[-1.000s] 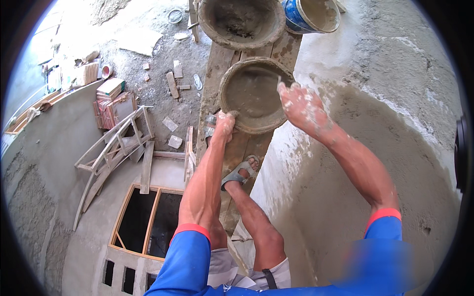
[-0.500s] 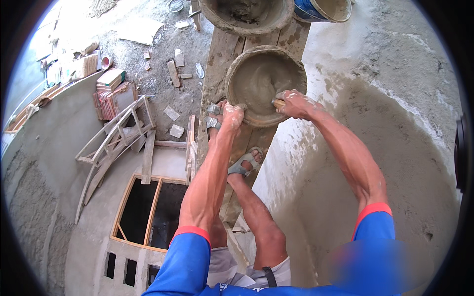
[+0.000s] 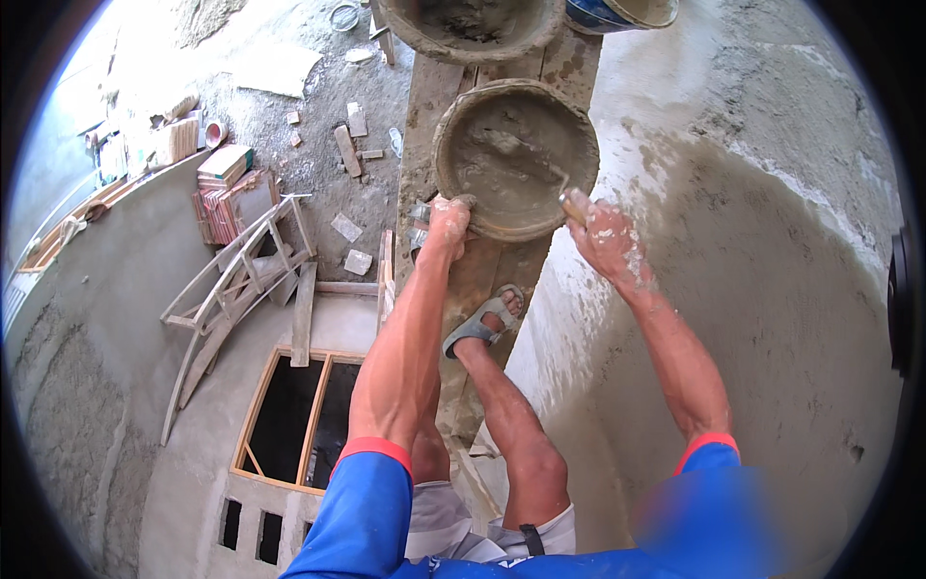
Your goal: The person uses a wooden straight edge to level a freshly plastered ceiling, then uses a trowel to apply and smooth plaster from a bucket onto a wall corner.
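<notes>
A round pan of grey mortar (image 3: 482, 116) rests on a wooden scaffold plank (image 3: 477, 275) in front of me. My left hand (image 3: 447, 220) grips the pan's near left rim. My right hand (image 3: 606, 236), spattered with mortar, is closed on the wooden handle of a trowel (image 3: 573, 203) whose blade dips into the mortar at the pan's right side. My sandalled foot (image 3: 482, 318) stands on the plank just below the pan.
A second mortar pan (image 3: 473, 24) and a blue bucket (image 3: 598, 12) sit farther along the plank. A freshly plastered grey wall (image 3: 772, 241) curves on the right. Far below lie bricks, stacked tiles (image 3: 227, 188), a wooden frame (image 3: 241, 280) and a window opening (image 3: 299, 415).
My right hand came down from above the pan's right rim and now holds the trowel in the mortar. My left hand stayed on the pan's rim.
</notes>
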A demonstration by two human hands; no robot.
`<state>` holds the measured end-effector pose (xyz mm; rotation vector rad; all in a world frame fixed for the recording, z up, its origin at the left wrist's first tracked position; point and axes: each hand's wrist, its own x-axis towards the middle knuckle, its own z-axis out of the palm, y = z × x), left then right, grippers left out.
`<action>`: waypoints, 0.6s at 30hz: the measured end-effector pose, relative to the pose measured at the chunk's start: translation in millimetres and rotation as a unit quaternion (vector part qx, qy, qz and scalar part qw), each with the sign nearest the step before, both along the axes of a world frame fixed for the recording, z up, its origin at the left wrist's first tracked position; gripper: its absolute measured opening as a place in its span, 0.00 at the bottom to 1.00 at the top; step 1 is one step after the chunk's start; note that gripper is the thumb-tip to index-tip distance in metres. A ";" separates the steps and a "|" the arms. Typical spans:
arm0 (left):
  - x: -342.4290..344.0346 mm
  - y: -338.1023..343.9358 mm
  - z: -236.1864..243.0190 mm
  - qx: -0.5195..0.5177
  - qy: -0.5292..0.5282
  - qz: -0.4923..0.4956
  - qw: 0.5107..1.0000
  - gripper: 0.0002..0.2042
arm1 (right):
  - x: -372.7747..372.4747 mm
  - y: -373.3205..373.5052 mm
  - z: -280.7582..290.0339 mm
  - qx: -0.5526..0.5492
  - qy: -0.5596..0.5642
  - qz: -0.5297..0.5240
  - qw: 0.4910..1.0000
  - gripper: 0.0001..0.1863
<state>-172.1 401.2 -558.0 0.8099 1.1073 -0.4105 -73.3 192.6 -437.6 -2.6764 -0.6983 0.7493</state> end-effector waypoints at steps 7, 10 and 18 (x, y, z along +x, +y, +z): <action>2.0 -7.4 -2.0 -0.001 0.023 0.035 0.999 0.15 | 2.2 26.7 -5.9 -0.070 -0.106 0.107 0.986 0.07; 5.1 -8.5 -8.7 0.037 0.026 0.017 0.999 0.12 | -18.1 40.7 -19.4 -0.047 -0.126 0.123 0.983 0.07; -0.5 0.3 -18.1 0.015 0.055 -0.015 0.998 0.12 | 23.8 30.9 20.4 -0.107 0.065 0.243 0.962 0.09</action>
